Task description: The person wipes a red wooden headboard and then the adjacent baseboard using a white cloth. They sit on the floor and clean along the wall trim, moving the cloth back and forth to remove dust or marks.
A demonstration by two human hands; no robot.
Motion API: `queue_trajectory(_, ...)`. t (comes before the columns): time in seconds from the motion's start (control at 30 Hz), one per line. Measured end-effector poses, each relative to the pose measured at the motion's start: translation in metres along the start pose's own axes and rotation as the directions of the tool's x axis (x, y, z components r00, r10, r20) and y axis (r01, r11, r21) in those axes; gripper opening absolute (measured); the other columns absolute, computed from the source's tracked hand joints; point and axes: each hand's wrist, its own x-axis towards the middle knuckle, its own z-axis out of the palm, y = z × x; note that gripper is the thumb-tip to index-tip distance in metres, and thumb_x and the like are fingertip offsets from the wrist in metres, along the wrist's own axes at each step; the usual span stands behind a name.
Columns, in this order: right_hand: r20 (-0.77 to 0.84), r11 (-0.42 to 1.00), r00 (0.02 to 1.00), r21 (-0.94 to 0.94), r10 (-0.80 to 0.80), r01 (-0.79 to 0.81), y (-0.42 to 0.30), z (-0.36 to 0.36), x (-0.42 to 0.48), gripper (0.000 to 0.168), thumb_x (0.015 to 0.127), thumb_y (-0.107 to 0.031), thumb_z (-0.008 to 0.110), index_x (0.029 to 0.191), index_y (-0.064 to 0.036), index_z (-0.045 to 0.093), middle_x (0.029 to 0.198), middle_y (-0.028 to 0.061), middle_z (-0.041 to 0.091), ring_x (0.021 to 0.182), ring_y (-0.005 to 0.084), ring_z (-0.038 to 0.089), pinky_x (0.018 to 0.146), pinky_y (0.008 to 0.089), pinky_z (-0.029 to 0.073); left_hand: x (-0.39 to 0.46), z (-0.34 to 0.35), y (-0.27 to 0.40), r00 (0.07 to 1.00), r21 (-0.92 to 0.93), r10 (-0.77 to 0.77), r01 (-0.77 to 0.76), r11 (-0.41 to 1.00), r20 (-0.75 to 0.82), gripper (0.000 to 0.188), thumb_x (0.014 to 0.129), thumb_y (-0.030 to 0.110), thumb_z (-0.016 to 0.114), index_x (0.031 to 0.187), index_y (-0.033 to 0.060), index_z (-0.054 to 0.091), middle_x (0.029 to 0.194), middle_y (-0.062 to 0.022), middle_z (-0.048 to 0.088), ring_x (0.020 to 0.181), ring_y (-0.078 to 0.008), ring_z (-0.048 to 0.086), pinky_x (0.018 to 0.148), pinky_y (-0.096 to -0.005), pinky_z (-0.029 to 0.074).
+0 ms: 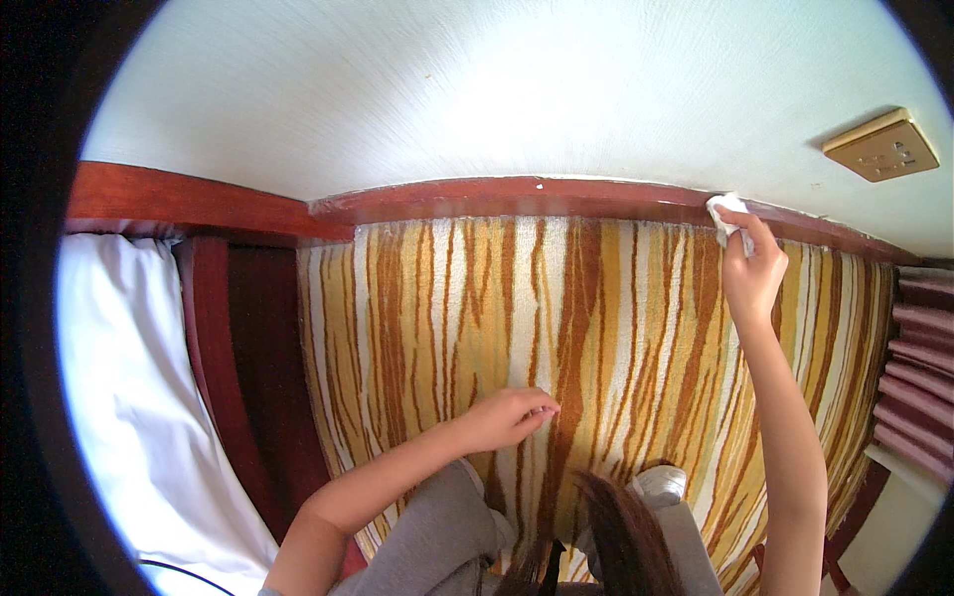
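Note:
With my right hand (754,264) I pinch a crumpled white cloth or tissue (727,208) against the top of the dark red wooden baseboard (522,197), at the upper right. My left hand (510,419) hangs over the striped carpet (477,313) near the middle, its fingers loosely curled with nothing seen in them. Above the baseboard rises a white textured wall (522,89).
On the left, a white sheet (141,387) lies beside a dark red wooden bed frame (223,320). A gold wall socket (883,145) sits at the upper right, with a pleated mauve curtain (920,372) below it. My white shoe (662,484) stands on the carpet.

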Motion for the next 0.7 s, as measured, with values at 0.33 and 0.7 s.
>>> queue_trajectory(0.33, 0.9, -0.006, 0.396, 0.404, 0.181, -0.915, -0.036, 0.003, -0.064, 0.03, 0.083, -0.004, 0.055, 0.112, -0.002, 0.051, 0.099, 0.0137, 0.063, 0.087, 0.0227, 0.064, 0.072, 0.0328, 0.055, 0.025, -0.024, 0.025, 0.943, -0.301, -0.028, -0.078, 0.951, -0.332, 0.054, 0.089, 0.003, 0.05, 0.138, 0.0066, 0.029, 0.125, -0.0145, 0.05, 0.105, -0.0224, 0.055, 0.091, -0.0315, 0.049)
queue_trajectory(0.7, 0.924, -0.019, 0.378, 0.379, 0.058, -0.925, -0.053, 0.007, -0.069, 0.03, 0.081, -0.005, 0.059, 0.11, -0.002, 0.052, 0.1, 0.0134, 0.062, 0.085, 0.0223, 0.064, 0.071, 0.034, 0.055, 0.049, -0.051, 0.057, 0.954, -0.714, -0.105, -0.135, 0.687, -0.281, 0.036, 0.088, 0.007, 0.055, 0.123, 0.0009, 0.048, 0.109, -0.0089, 0.058, 0.101, -0.0173, 0.055, 0.086, -0.0312, 0.046)
